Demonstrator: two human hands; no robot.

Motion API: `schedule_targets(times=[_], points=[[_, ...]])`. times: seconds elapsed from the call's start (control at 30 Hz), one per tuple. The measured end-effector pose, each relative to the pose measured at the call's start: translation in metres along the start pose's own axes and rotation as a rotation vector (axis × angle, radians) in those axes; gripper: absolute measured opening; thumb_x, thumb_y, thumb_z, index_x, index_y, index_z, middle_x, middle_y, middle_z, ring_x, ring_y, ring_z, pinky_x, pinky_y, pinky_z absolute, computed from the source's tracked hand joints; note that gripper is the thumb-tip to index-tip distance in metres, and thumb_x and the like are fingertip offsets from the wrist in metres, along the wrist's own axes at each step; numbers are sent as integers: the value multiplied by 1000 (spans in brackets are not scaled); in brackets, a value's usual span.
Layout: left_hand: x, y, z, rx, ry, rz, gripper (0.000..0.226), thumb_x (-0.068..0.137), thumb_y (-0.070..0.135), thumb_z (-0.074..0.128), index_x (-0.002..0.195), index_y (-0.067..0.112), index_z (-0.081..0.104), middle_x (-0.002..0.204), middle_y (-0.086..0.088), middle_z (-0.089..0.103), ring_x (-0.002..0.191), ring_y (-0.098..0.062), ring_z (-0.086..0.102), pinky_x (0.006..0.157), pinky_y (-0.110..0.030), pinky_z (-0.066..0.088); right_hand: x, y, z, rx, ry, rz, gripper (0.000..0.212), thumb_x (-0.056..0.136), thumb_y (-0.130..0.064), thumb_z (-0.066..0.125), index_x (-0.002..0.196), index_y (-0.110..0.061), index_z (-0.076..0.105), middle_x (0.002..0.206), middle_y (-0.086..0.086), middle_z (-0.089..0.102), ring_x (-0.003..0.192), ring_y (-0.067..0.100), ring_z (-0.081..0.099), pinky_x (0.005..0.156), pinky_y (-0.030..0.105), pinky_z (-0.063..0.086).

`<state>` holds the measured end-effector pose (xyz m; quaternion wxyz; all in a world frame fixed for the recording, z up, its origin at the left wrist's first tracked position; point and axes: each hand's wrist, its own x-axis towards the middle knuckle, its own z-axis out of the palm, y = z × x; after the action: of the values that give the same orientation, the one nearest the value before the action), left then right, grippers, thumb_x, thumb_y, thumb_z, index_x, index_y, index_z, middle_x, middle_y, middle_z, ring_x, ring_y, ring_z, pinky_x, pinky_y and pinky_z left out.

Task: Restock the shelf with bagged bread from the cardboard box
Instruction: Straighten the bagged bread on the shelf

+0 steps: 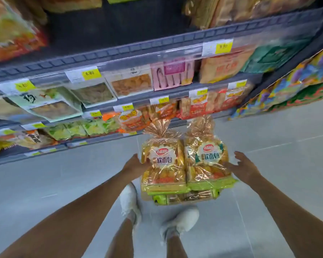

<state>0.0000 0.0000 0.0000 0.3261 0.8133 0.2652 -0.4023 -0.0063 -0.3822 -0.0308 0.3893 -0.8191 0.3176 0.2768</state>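
Two clear bags of bread with gold twisted tops hang side by side above the floor. My left hand [136, 163] presses flat on the outer side of the left bread bag [163, 164]. Opposite it, my right hand [245, 168] touches the outer side of the right bread bag [206, 161] with fingers spread straight. The pair is squeezed between both hands. Under them lie more green-edged bread bags [185, 197]; I cannot make out the cardboard box around them. The shelf [119, 51] rises in front of me.
Several shelf tiers hold boxed and bagged snacks behind yellow price tags [90, 73]. A dark gap [110, 25] opens on the upper tier. A colourful display stand [296, 81] is at the right. My white shoes [131, 200] stand on the grey tiled floor.
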Motion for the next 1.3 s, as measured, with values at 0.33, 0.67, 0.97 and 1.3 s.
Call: schedule_targets(times=[0.33, 0.67, 0.97, 1.3], points=[[38, -33, 29, -507, -145, -105, 31, 73, 38, 87, 95, 25, 68, 100, -4, 76, 100, -26, 72, 98, -49, 55, 6, 4, 32, 60, 30, 0, 74, 79, -35, 83, 141, -15, 49, 134, 6, 60, 107, 23, 59, 95, 40, 50], [39, -39, 13, -476, -298, -80, 42, 79, 40, 83, 114, 22, 69, 108, 2, 77, 106, -20, 69, 97, -40, 50, 8, 6, 23, 27, -20, 19, 49, 72, -43, 86, 110, -16, 71, 93, 2, 73, 83, 21, 69, 78, 38, 57], [27, -38, 3, -523, -370, 51, 44, 86, 34, 77, 126, 25, 63, 112, 4, 76, 106, -19, 71, 78, -35, 54, -7, 3, 9, 165, -131, 34, 33, 74, -33, 87, 96, -13, 75, 82, 5, 76, 69, 19, 66, 67, 33, 51], [9, -32, -22, -494, -316, 143, 31, 90, 25, 74, 120, 20, 64, 107, 2, 77, 97, -16, 73, 71, -28, 53, -33, -14, -5, 253, -192, -28, 19, 80, -23, 83, 97, -19, 77, 88, 9, 77, 79, 28, 64, 77, 45, 54]])
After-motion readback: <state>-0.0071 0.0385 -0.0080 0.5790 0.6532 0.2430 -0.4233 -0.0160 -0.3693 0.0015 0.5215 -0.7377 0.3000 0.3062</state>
